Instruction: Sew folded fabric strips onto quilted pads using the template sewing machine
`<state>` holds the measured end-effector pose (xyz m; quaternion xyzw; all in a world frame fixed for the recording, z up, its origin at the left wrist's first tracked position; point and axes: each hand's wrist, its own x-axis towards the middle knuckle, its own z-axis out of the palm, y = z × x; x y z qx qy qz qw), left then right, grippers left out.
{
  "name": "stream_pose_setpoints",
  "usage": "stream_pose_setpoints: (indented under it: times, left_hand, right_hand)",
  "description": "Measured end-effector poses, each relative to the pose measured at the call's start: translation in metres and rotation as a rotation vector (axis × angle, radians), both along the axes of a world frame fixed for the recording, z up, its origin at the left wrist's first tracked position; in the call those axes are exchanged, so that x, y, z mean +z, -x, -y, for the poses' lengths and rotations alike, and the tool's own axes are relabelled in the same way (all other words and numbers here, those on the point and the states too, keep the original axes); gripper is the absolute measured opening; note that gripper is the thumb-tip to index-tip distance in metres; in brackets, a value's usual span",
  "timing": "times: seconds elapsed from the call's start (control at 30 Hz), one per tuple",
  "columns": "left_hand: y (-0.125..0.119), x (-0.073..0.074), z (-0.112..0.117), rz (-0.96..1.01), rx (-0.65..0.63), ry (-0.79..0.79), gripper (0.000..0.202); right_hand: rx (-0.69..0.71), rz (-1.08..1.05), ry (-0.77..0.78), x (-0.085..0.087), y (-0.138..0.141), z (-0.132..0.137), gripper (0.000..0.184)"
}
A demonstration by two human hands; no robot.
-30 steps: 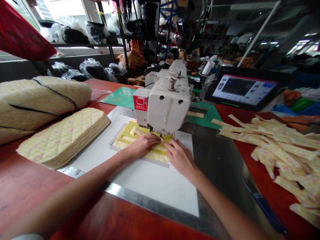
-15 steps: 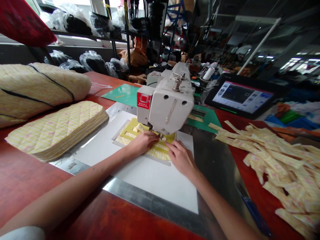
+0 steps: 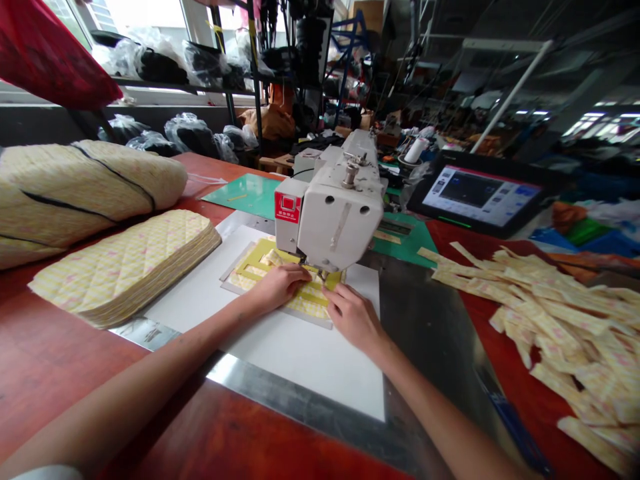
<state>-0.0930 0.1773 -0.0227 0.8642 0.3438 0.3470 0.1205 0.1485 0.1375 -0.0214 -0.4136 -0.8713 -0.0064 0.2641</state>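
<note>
A white sewing machine [image 3: 333, 213] stands over a white board [image 3: 280, 347]. Under its needle lies a yellow template [image 3: 255, 261] over yellow checked quilted fabric [image 3: 305, 308]. My left hand [image 3: 275, 285] lies on the template just left of the needle, fingers curled down onto it. Just right of it, my right hand [image 3: 353, 317] rests with its fingers flat and stretched toward the needle, pressing the fabric and template edge.
A stack of quilted yellow pads [image 3: 125, 263] and tied bundles [image 3: 75, 190] sit at left. Several loose yellow fabric strips [image 3: 555, 320] cover the table at right. A touchscreen panel [image 3: 483, 190] stands behind them. Green cutting mats [image 3: 245, 193] lie beyond the machine.
Both hands have stayed on the template by the needle, shifting only slightly. The camera view has swayed a little.
</note>
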Motion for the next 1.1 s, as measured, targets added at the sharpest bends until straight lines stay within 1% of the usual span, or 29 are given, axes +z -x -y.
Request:
stream_pose_setpoints:
  times: [0.13, 0.3, 0.47, 0.6, 0.7, 0.73, 0.8, 0.93, 1.03, 1.1]
  left_hand:
    - [0.000, 0.000, 0.010, 0.013, 0.005, 0.012, 0.026]
    - [-0.008, -0.001, 0.017, -0.009, -0.017, 0.021, 0.029]
    - [-0.017, -0.003, 0.017, -0.019, -0.008, -0.005, 0.028]
    - [-0.018, -0.004, 0.017, -0.032, -0.002, -0.016, 0.027]
    - [-0.018, 0.000, 0.028, -0.066, 0.010, -0.028, 0.029]
    - [-0.017, 0.003, 0.035, -0.082, 0.011, -0.036, 0.030]
    - [-0.015, 0.010, 0.057, -0.102, 0.011, -0.037, 0.030]
    - [-0.005, 0.024, 0.122, -0.095, 0.035, 0.038, 0.029]
    - [0.005, 0.029, 0.169, -0.065, 0.160, 0.090, 0.027]
    - [0.011, 0.030, 0.192, -0.015, 0.248, 0.080, 0.025]
  right_hand:
    - [-0.002, -0.018, 0.019, -0.003, -0.002, 0.009, 0.034]
    - [-0.025, 0.007, 0.042, -0.002, -0.011, 0.016, 0.035]
    - [-0.027, 0.046, 0.026, 0.001, -0.019, 0.018, 0.036]
    - [-0.015, 0.050, 0.016, 0.002, -0.020, 0.018, 0.036]
    - [-0.017, 0.038, 0.007, 0.001, -0.021, 0.018, 0.034]
    - [-0.022, 0.035, -0.001, 0.001, -0.021, 0.018, 0.034]
    - [-0.033, 0.037, -0.019, 0.001, -0.022, 0.018, 0.032]
    - [-0.016, 0.069, -0.008, 0.004, -0.028, 0.020, 0.031]
    - [-0.011, 0.122, 0.013, 0.011, -0.041, 0.026, 0.031]
    - [-0.049, 0.152, 0.032, 0.016, -0.055, 0.032, 0.029]
